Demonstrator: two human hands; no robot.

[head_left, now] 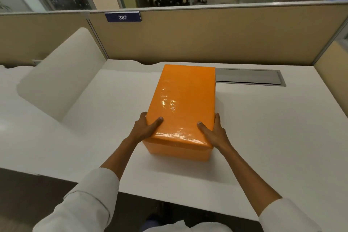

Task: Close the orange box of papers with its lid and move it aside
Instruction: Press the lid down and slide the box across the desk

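Head | orange box (183,103) lidded, long axis away (slightly right) | left hand (145,128), right hand (213,132) grip clasps its sides

My one head camera is looking forward and down over the desk.

It is riding on my head, facing 12 o'clock and tilting down, so my left hand (146,128) is coming in from 7 o'clock and my right hand (214,132) from 5 o'clock, both near the centre and close to the lens. The wide angle is bending the white desk (273,137) edges and is taking in the partition (207,34) at 12 o'clock. No second view is sharing this scene.
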